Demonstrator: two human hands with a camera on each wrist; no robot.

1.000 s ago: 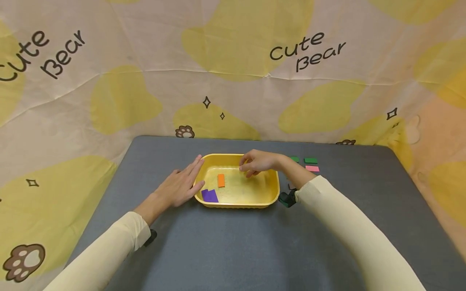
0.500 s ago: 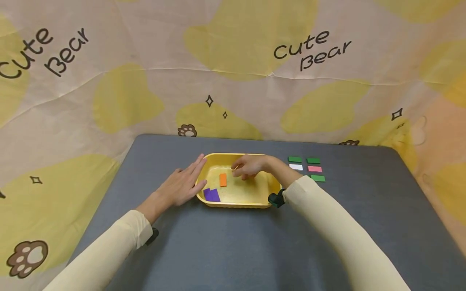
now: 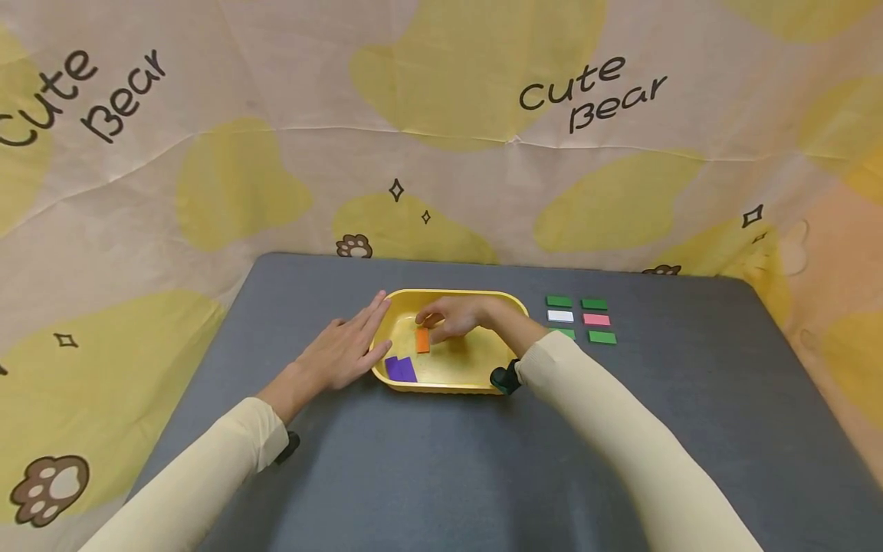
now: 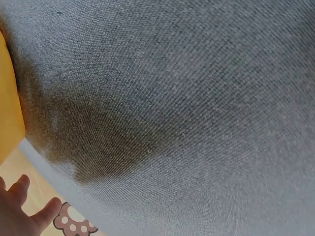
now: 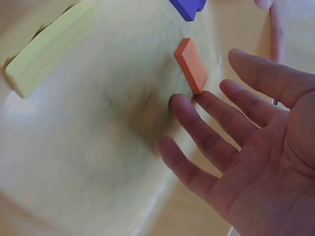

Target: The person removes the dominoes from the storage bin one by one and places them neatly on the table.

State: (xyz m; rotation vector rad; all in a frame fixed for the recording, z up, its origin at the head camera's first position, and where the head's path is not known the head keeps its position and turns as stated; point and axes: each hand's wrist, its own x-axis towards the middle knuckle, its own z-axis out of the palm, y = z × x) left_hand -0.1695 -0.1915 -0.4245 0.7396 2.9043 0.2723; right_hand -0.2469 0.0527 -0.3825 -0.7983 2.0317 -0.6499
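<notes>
A yellow plastic tray (image 3: 451, 388) lies on the grey table. Inside it, a thin rectangular orange block (image 3: 422, 341) rests near my right hand (image 3: 458, 316). In the right wrist view, the fingers of this hand (image 5: 246, 142) are spread and loosely bent, close to the orange block (image 5: 192, 66), with nothing pinched. Purple blocks (image 3: 401, 369) sit in the tray's near left corner. Pale yellow blocks (image 5: 51, 46) also show in the tray in the right wrist view. My left hand (image 3: 341, 353) rests with straight fingers against the tray's left rim; its wrist view catches some fingertips (image 4: 47, 211).
Right of the tray, several blocks lie in two columns: dark green (image 3: 594, 304), white (image 3: 560, 316), pink (image 3: 596, 319) and light green (image 3: 602, 337). A printed cloth (image 3: 441, 100) hangs behind the grey table (image 3: 414, 475).
My right hand has moved left inside the tray to the orange block, uncovering the blocks on the right. The left hand keeps its place at the rim.
</notes>
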